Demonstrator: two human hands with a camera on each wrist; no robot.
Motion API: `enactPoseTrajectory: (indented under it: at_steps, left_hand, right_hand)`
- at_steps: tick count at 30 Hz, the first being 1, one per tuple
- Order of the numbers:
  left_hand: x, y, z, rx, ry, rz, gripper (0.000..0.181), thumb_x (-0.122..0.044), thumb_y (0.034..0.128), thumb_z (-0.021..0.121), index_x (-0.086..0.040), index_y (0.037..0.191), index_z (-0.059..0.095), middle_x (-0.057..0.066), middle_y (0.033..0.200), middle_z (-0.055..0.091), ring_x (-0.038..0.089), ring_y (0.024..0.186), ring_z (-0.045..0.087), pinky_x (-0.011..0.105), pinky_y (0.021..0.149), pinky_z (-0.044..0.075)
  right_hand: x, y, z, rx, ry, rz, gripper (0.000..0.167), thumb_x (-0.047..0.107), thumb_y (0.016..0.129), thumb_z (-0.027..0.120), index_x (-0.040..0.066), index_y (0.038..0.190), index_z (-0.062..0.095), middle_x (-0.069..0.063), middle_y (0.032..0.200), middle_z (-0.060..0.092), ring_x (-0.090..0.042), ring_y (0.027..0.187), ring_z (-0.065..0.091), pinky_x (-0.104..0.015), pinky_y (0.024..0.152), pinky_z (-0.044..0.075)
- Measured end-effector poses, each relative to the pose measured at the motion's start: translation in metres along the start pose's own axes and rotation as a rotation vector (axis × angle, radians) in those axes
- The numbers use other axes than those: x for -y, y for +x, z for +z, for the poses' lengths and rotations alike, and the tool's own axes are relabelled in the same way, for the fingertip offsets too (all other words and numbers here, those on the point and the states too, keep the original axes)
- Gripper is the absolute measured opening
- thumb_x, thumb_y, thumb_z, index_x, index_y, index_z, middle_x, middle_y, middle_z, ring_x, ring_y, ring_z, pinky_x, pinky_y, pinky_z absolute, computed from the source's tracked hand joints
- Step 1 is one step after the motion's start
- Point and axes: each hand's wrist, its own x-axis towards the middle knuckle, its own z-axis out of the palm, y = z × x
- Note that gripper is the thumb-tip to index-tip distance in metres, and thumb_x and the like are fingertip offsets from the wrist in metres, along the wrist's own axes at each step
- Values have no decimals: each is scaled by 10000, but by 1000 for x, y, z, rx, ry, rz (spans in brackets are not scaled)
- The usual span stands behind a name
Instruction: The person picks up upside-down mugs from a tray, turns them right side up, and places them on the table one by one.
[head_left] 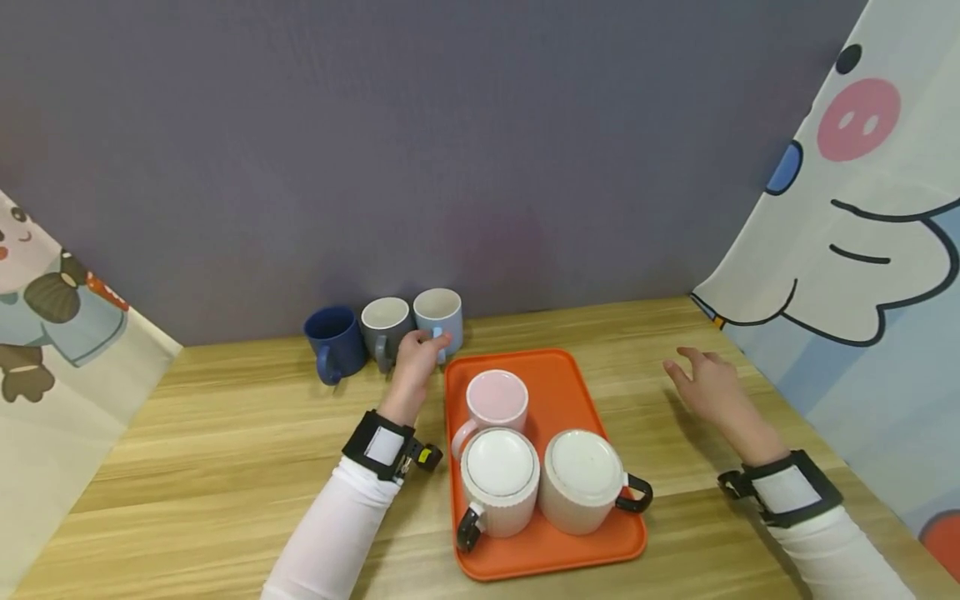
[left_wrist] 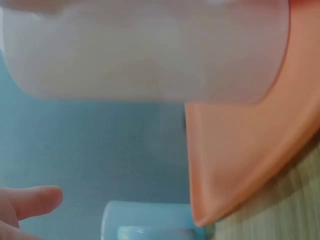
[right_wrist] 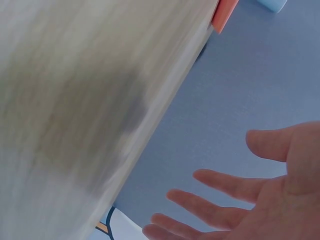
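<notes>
My left hand (head_left: 417, 362) reaches in at the light blue mug (head_left: 438, 312), its thumb beside that mug's handle. In the left wrist view, the straight thumb stands apart from the mug (left_wrist: 150, 222); the other fingers are mostly hidden. A grey mug (head_left: 384, 321) and a navy mug (head_left: 339, 337) stand upright to the left of the blue one. On an orange tray (head_left: 555, 383) sit a pink mug (head_left: 497, 398), apparently bottom up, and two upturned white mugs (head_left: 500, 467) (head_left: 585, 471) with black handles. Away to the right, my right hand (head_left: 712, 387) hovers with spread fingers, holding nothing.
The wood-grain table (head_left: 225, 450) meets a grey wall (head_left: 480, 167) just behind the row of mugs. Cartoon-printed curtains (head_left: 862, 250) border the table on both sides. The tray's back left corner lies close to the light blue mug.
</notes>
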Motion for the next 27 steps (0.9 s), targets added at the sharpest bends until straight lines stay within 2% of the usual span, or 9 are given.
enactPoseTrajectory:
  at_steps: [3,6,10,16,27]
  left_hand:
    - [-3,-8,-1,-12,-31,15,608,-98,880,609,102,1380,326,267,1382,374,311,1219,395,439,1057,334]
    - [-5,-16,-2,8,-20,63,545,-97,889,602,89,1349,375,269,1345,394,327,1189,409,435,1010,359]
    - [-7,-30,-4,69,60,118,510,-128,885,622,65,1315,430,246,1352,427,338,1177,427,438,1006,364]
    - [-5,-44,-9,135,145,133,486,-167,874,657,27,1281,476,196,1304,498,345,1153,468,440,991,406]
    - [2,-55,-19,251,284,208,345,-124,847,690,24,1145,599,200,1165,590,313,1066,539,323,864,454]
  right_hand:
    - [2,1,3,-8,1,-14,602,363,1012,389,-158,1314,398,-474,1246,395,-635,1106,382,-685,908,344]
    - [5,1,7,-10,7,-25,578,338,1009,408,-158,1307,410,-471,1236,411,-632,1100,397,-681,903,354]
    - [9,1,10,-7,12,-31,566,330,1010,411,-149,1310,414,-462,1238,419,-630,1099,403,-679,903,360]
    - [16,1,12,-13,12,-46,548,314,1009,422,-147,1305,424,-456,1245,424,-622,1107,411,-676,907,363]
    - [27,4,13,-28,23,-67,519,295,1002,443,-130,1300,446,-434,1243,448,-603,1114,428,-660,921,367]
